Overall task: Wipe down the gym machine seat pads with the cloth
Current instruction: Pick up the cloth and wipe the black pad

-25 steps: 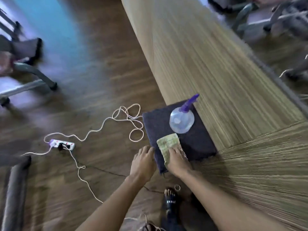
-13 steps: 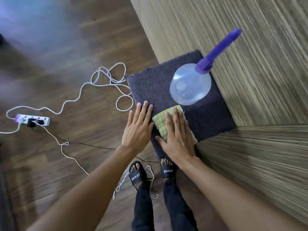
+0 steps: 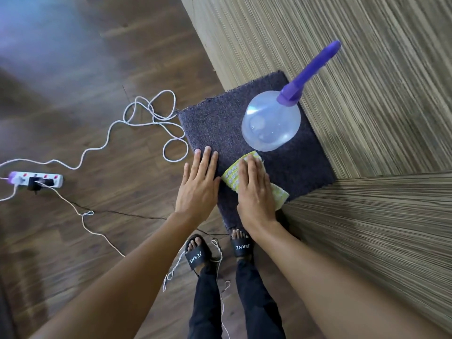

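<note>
R hand (image 3: 254,192) lies flat, fingers open, pressing yellow cloth (image 3: 232,178) on dark purple pad (image 3: 220,128). L hand (image 3: 198,184) flat, open, at pad's edge. Spray bottle (image 3: 271,123) stands on pad behind cloth.

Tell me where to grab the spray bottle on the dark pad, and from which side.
Grip the spray bottle by the neck just under its purple spray head, not the round clear belly, which looks too wide and smooth for one hand. Come from the near-left side: the nozzle points up-right toward the wooden wall, and the right hand lies flat on the cloth just below.
</note>
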